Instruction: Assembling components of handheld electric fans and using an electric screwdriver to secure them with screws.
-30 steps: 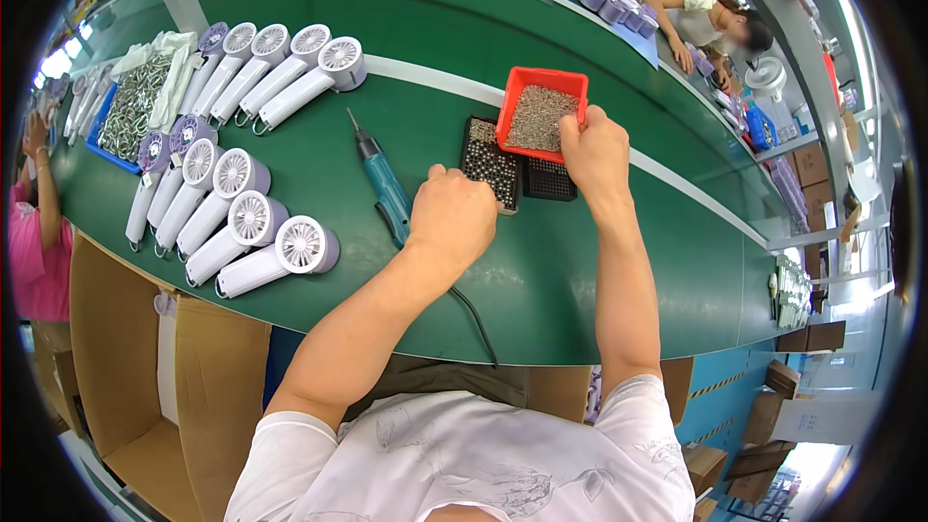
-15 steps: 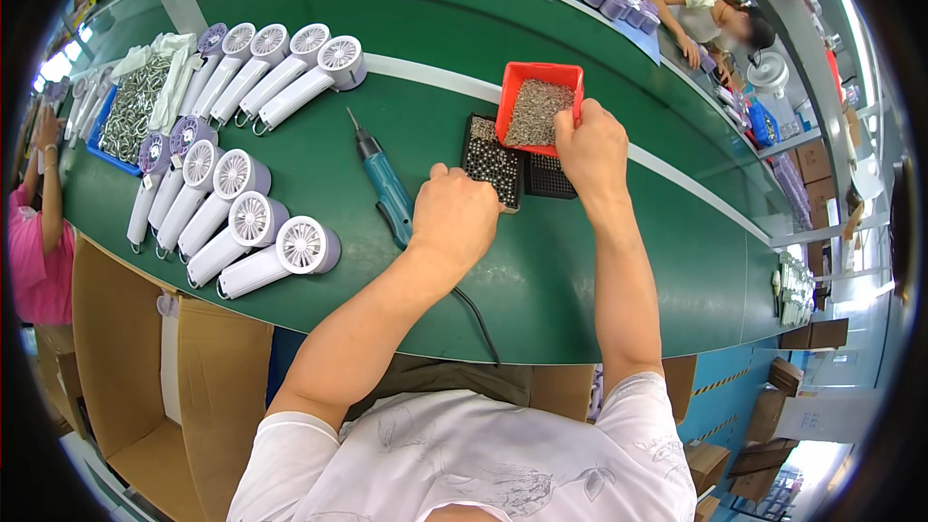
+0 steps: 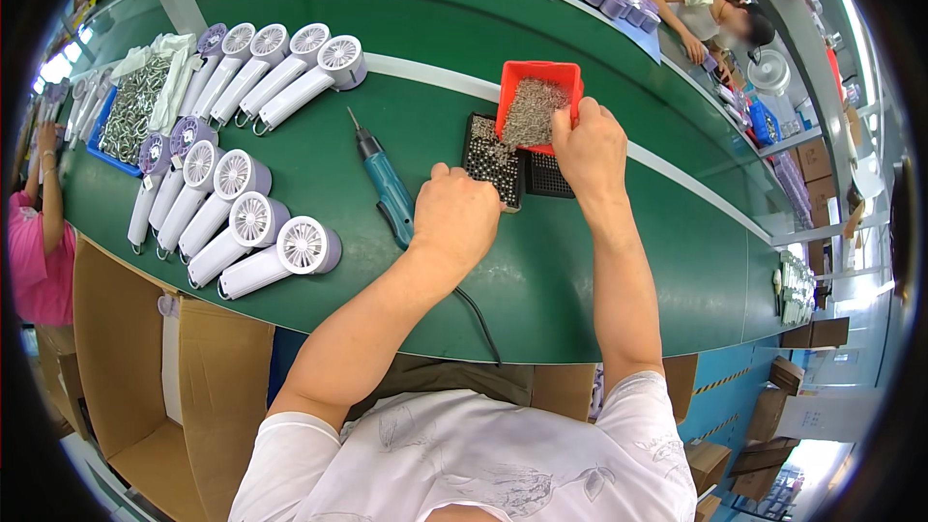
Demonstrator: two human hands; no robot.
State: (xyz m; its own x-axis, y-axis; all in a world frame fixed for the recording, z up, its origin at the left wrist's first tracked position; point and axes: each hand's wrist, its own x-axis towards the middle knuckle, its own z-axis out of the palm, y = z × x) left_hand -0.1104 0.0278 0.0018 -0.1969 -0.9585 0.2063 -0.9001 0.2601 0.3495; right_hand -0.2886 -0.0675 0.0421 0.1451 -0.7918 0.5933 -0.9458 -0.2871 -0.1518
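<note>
My right hand point(image 3: 592, 147) grips the right wall of a red plastic bin point(image 3: 577, 80) heaped with small metal screws point(image 3: 537, 108). The bin tilts toward me over a black perforated tray point(image 3: 514, 195). Loose screws lie piled at that tray's far end, below the bin's lip, while others sit as rows of dots in its holes. Closed at the tray's near left side, my left hand point(image 3: 456, 216) holds its edge; some fingertips are hidden. A second black perforated tray point(image 3: 549, 179) is partly covered by the bin and my right hand.
A teal electric screwdriver point(image 3: 387, 188) with a cord lies left of my left hand. White-and-purple handheld fans point(image 3: 253, 219) lie in two groups farther left, beside a blue tray of metal rings point(image 3: 135, 116). Co-workers sit at far right and far left. Open cardboard box point(image 3: 208, 358) below the table.
The red bin has tipped slightly and shifted a little left, with my right hand. More loose screws now lie on the black tray under its lip. My left hand stays in place.
</note>
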